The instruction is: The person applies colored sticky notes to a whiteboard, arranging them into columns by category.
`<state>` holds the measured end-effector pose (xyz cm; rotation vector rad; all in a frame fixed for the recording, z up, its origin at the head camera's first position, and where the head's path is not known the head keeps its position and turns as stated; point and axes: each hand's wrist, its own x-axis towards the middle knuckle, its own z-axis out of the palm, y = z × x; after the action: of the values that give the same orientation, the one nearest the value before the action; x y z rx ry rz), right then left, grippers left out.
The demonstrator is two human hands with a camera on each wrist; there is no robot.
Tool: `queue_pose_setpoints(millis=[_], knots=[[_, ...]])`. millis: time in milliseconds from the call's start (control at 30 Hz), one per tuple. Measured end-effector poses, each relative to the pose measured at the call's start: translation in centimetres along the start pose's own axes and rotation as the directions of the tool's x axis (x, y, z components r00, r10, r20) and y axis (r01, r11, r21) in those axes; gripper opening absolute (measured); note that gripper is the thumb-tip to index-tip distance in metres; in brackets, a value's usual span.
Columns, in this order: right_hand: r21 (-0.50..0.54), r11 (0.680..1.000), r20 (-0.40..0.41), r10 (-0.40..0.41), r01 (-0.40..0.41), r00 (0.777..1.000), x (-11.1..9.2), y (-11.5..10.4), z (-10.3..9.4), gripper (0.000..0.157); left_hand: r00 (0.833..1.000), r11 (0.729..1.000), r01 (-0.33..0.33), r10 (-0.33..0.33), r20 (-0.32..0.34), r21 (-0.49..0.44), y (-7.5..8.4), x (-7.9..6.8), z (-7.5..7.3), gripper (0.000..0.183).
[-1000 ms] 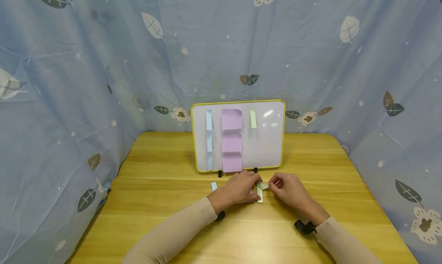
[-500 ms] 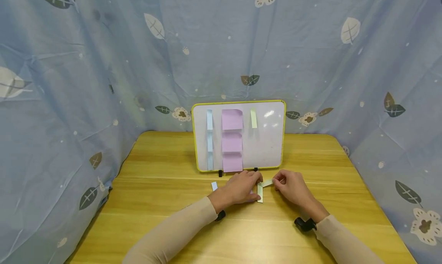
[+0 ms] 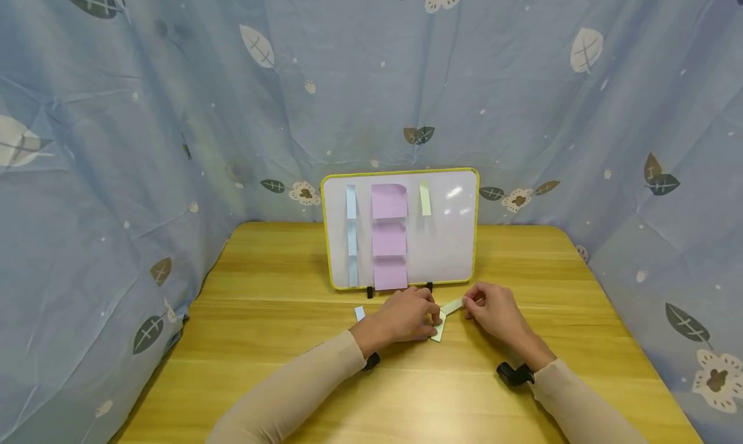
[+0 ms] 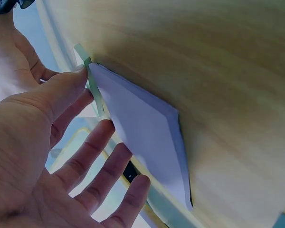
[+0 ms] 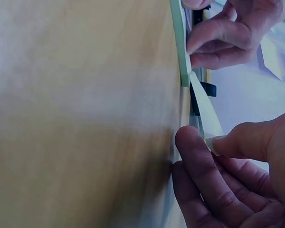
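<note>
My left hand (image 3: pixel 406 313) grips a narrow pad of pale green sticky notes (image 3: pixel 438 330) between thumb and fingers, low over the wooden table. Thumb and fingertips of my right hand (image 3: pixel 496 310) pinch the far end of one green sticky note (image 5: pixel 205 107), which slants up to the right; its other end still meets the pad's top. Beneath my left hand lies a thick purple sticky note pad (image 4: pixel 140 118), largely covered in the head view. A light blue sticky note pad (image 3: pixel 360 313) shows beyond my left wrist.
Behind my hands a yellow-rimmed whiteboard (image 3: pixel 447 244) stands on black feet. It bears a column of blue strips (image 3: pixel 351 237), a column of purple squares (image 3: pixel 389 239) and one green strip (image 3: pixel 425 199) at upper right. A patterned curtain (image 3: pixel 348 95) surrounds the table (image 3: pixel 278 263).
My right hand has drawn the green note's end rightward and slightly up, so more of it shows. The green pad has tilted in my left hand, its top leaning right.
</note>
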<state>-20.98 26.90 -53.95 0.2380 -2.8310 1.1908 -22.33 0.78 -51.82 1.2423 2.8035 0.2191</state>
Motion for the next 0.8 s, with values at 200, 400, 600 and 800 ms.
queue_pose_setpoints(millis=[200,400,600,800], knots=[[0.034,0.999,-0.005,0.017,-0.017,1.0,0.4,0.0,-0.3,0.009,1.0,1.0,-0.003,0.003,0.009,0.006,0.3,-0.1,-0.1,0.011],[0.005,1.0,-0.084,0.021,-0.021,0.996,0.5,-0.6,-1.5,0.009,1.0,1.0,0.002,-0.002,0.011,0.001,0.5,-0.2,-0.3,0.01],[-0.024,1.0,-0.158,-0.003,-0.001,0.987,0.2,-0.7,-2.2,0.01,1.0,1.0,-0.027,0.027,0.01,-0.005,0.4,-0.1,-0.1,0.01],[-0.017,0.999,-0.246,-0.05,0.047,0.968,0.0,-1.0,-2.1,0.007,1.0,1.0,-0.03,0.03,0.006,-0.003,0.5,-0.1,-0.2,0.01]])
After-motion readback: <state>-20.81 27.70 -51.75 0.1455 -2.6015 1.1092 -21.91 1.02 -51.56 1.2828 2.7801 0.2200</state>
